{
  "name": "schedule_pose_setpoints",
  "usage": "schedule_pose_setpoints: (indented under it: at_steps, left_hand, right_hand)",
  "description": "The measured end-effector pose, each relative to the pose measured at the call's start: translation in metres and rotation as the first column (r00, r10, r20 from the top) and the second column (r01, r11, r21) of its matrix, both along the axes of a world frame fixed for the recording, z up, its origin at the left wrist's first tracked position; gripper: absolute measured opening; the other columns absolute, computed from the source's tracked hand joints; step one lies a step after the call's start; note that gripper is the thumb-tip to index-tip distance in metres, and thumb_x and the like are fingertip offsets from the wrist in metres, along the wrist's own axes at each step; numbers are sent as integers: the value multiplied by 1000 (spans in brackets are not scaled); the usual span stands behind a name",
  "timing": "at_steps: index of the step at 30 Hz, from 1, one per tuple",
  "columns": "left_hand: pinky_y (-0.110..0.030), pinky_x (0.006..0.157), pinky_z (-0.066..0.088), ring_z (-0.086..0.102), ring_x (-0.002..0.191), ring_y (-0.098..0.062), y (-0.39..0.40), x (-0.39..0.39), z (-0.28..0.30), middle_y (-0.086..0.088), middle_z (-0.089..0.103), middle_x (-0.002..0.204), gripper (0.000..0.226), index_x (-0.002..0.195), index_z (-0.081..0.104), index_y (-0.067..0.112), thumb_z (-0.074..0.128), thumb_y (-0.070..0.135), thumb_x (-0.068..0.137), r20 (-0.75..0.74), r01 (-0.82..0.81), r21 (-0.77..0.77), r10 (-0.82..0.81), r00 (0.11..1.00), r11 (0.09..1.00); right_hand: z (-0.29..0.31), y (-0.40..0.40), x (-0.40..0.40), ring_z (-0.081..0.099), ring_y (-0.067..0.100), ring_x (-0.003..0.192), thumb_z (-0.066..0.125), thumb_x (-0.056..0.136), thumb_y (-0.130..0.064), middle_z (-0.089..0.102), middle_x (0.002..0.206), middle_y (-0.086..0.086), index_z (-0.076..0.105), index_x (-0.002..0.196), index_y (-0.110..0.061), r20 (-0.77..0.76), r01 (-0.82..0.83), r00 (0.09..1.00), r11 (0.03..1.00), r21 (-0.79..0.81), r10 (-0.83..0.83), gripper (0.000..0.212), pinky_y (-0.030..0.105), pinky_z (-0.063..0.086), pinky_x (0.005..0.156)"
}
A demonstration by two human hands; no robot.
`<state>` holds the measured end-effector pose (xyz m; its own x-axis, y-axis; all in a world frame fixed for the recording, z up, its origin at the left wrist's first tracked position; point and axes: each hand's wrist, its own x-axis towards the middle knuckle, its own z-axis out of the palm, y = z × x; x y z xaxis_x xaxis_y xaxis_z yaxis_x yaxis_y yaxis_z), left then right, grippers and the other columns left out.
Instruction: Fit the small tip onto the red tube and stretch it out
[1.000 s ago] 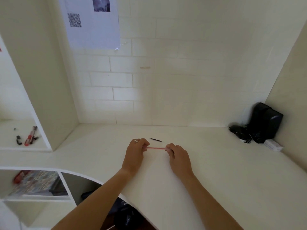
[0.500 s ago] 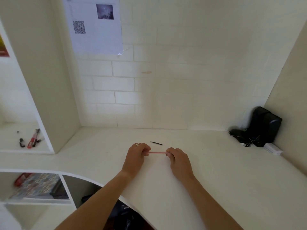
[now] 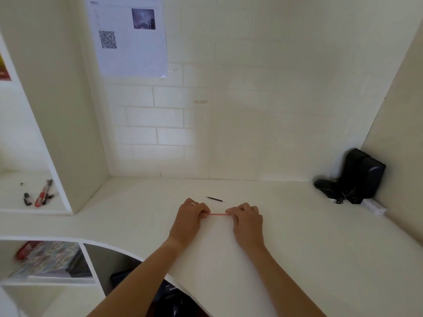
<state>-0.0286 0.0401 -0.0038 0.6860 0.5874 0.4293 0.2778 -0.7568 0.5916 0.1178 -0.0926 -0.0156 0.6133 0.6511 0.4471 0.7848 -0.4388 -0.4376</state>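
On the white desk (image 3: 297, 236), the left hand (image 3: 188, 221) and right hand (image 3: 247, 221) each pinched one end of a thin pink stick (image 3: 217, 214), holding it level just above the surface. A small black pen tip (image 3: 214, 199) lay just beyond. Too much bending force at either end could probably have snapped so slender a stick or flicked it away.

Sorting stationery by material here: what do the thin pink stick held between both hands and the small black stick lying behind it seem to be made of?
The thin pink stick looks like plastic, perhaps a pen refill tube: evenly coloured, straight, slightly translucent. The small black stick looks like dark plastic or metal with a pointed tip; too small to tell. Both are over the matt white desk.
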Motion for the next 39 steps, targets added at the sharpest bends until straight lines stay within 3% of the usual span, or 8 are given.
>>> schedule_pose_setpoints:
  at_steps: [8, 13, 18, 24, 39]
  left_hand:
    - [-22, 78, 44, 48, 92, 1, 5, 3, -6, 10, 49, 98, 49, 92, 60, 33, 38, -6, 73, -54, -24, -55, 21, 998, 998]
    - [-29, 78, 46, 46, 92, -10, 6, 3, -6, 10, 53, 89, 41, 91, 61, 27, 46, -9, 78, -65, -42, 99, 48, 997, 994]
    - [-33, 79, 44, 49, 93, -15, 7, 3, -6, 8, 56, 92, 24, 91, 62, 23, 55, 1, 87, -69, -63, 160, 74, 995, 985]
    - [-32, 81, 42, 48, 98, -16, 9, 4, -9, 8, 56, 96, 25, 95, 61, 24, 53, 2, 87, -97, -66, 179, 85, 992, 982]
    - [-35, 80, 48, 49, 91, -13, 13, 2, -11, 10, 54, 89, 30, 95, 62, 26, 55, 0, 81, -41, -83, 65, 86, 995, 994]
  right_hand:
    - [4, -1, -3, 50, 21, 93, 58, 92, -11, 60, 91, -7, 62, 95, -27, -12, 17, 1000, 1000, -26, -17, 16, 31, 31, 75]
    - [4, 0, -3, 50, 21, 92, 63, 90, -12, 56, 95, -5, 63, 94, -28, -28, 15, 1000, 1000, -13, -15, 17, 31, 34, 74]
    - [4, 1, -2, 51, 22, 98, 61, 92, -16, 60, 100, -3, 62, 102, -23, -33, 11, 999, 1000, -25, -12, 12, 34, 40, 79]
    - [2, 1, -1, 51, 22, 94, 62, 92, -12, 58, 97, -2, 63, 93, -21, -38, 21, 999, 1000, -3, -21, 9, 31, 37, 74]
    - [2, -1, -1, 52, 25, 98, 59, 93, -11, 59, 103, 1, 64, 100, -18, -5, 34, 999, 999, -13, -34, 12, 31, 38, 75]
